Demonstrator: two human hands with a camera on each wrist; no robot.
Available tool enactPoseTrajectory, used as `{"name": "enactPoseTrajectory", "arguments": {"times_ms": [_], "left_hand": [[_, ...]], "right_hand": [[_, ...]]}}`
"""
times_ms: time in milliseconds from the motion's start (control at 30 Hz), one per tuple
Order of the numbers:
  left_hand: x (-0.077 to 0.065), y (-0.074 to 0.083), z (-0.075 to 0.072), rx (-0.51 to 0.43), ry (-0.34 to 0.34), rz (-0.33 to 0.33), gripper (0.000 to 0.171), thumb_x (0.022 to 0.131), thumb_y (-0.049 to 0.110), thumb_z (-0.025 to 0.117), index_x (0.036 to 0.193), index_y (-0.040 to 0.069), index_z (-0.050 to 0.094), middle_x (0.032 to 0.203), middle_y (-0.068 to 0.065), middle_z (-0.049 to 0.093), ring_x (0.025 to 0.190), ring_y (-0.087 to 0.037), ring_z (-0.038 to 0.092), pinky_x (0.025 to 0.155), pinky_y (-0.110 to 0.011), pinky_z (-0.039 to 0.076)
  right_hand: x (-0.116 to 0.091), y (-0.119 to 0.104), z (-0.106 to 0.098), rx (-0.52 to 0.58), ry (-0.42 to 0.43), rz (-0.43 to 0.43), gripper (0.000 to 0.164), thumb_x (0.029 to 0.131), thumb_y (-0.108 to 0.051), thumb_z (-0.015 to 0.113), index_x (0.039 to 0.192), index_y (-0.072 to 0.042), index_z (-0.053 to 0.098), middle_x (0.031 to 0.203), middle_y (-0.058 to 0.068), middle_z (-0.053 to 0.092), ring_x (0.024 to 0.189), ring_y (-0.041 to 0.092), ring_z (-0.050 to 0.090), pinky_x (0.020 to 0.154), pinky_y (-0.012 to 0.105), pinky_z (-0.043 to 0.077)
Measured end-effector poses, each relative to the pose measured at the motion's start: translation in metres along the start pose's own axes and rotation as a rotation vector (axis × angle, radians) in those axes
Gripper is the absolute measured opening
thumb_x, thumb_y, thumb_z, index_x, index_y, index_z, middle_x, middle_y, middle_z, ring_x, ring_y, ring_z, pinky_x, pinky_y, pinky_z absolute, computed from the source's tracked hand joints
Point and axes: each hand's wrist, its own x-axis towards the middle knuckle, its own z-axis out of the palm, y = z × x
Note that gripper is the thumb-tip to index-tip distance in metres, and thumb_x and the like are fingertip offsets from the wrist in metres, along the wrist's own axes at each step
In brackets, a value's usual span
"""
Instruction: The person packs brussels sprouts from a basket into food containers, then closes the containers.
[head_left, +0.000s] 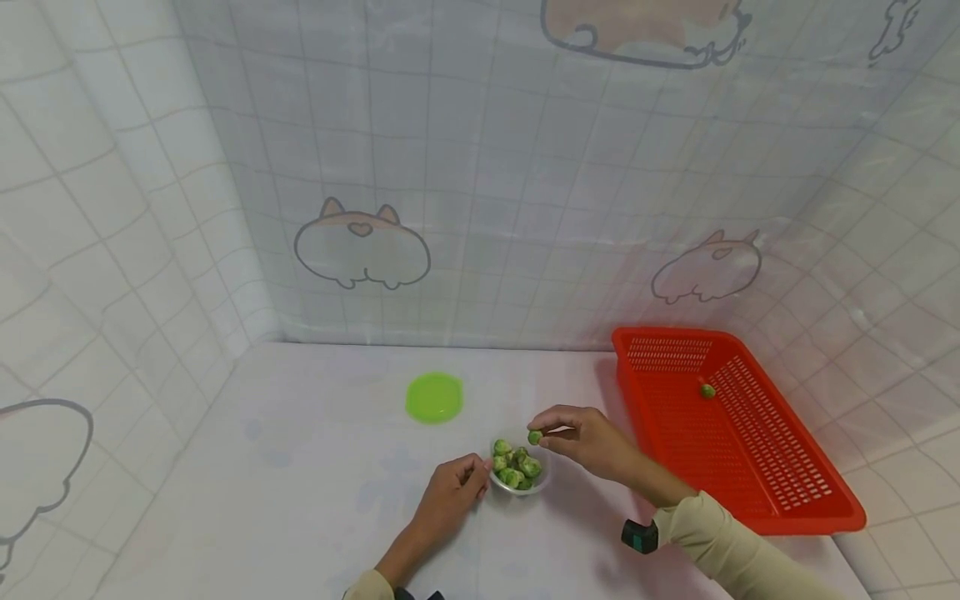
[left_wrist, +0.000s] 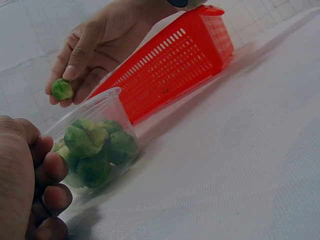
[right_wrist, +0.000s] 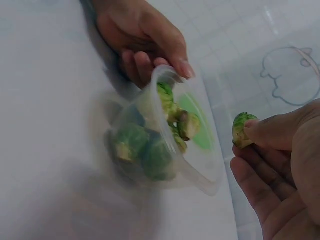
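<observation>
My right hand [head_left: 592,443] pinches a single Brussels sprout [head_left: 535,437] between thumb and fingertips, just above the far right rim of a clear plastic tub [head_left: 519,492]. Several Brussels sprouts [left_wrist: 92,150] are piled inside the tub, which stands on the table. At its left side, my left hand [head_left: 452,492] grips the rim, with the thumb on the edge and the other fingers curled in the right wrist view. One more sprout [head_left: 707,390] lies in the red basket [head_left: 750,467] on the right.
A bright green round lid [head_left: 435,398] lies flat on the white-covered table [head_left: 300,467] beyond the tub. The basket has slotted, raised walls and stands close to my right forearm. Printed sheeting [head_left: 510,208] rises behind the table and at both sides.
</observation>
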Motion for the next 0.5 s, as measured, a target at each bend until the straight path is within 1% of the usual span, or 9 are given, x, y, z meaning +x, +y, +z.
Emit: {"name": "enactPoseTrajectory", "arguments": {"times_ms": [67,133,233,300,400,500], "left_hand": [[-0.001,0.001,0.000,-0.001,0.002,-0.001,0.041,0.103,0.046,0.054,0.076,0.016,0.060,0.065,0.001,0.056,0.058,-0.011,0.048,0.058,-0.026,0.041],[-0.001,0.002,0.000,-0.005,0.003,-0.001,0.041,0.103,0.046,0.054,0.076,0.016,0.060,0.065,0.001,0.056,0.058,-0.011,0.048,0.058,-0.026,0.041],[-0.001,0.002,0.000,-0.009,0.003,-0.002,0.041,0.103,0.046,0.055,0.076,0.016,0.060,0.065,0.001,0.056,0.058,-0.011,0.048,0.058,-0.025,0.041],[-0.001,0.002,0.000,-0.010,0.002,0.000,0.040,0.102,0.046,0.055,0.076,0.015,0.060,0.065,0.001,0.056,0.059,-0.011,0.048,0.058,-0.025,0.041],[-0.001,0.001,0.001,-0.010,0.002,-0.001,0.041,0.103,0.046,0.055,0.076,0.016,0.060,0.065,0.001,0.056,0.059,-0.011,0.049,0.058,-0.025,0.041],[0.000,0.000,0.001,-0.006,0.000,0.000,0.041,0.103,0.045,0.054,0.076,0.016,0.060,0.065,0.002,0.057,0.059,-0.011,0.049,0.058,-0.025,0.041]], "right_hand": [[-0.001,0.000,0.004,-0.015,-0.023,0.017,0.024,0.093,-0.007,0.072,0.112,-0.021,0.074,0.114,0.003,0.072,0.105,0.016,0.069,0.091,0.028,0.054],[-0.002,0.000,0.007,-0.034,-0.052,0.006,0.023,0.093,-0.007,0.072,0.113,-0.017,0.074,0.115,0.005,0.072,0.105,0.017,0.068,0.091,0.028,0.054],[-0.004,0.002,0.012,-0.059,-0.097,-0.034,0.024,0.092,-0.004,0.073,0.115,-0.011,0.073,0.115,0.008,0.072,0.106,0.018,0.067,0.090,0.028,0.054],[-0.005,0.004,0.015,-0.080,-0.122,-0.067,0.025,0.090,-0.002,0.074,0.115,-0.007,0.073,0.114,0.007,0.073,0.106,0.018,0.068,0.090,0.029,0.054],[-0.007,0.005,0.017,-0.108,-0.149,-0.086,0.027,0.089,0.000,0.074,0.115,-0.009,0.073,0.114,0.004,0.073,0.105,0.014,0.068,0.090,0.028,0.054],[-0.007,0.004,0.018,-0.133,-0.173,-0.076,0.028,0.090,0.000,0.074,0.116,-0.011,0.073,0.114,0.000,0.073,0.106,0.011,0.067,0.091,0.027,0.053]]}}
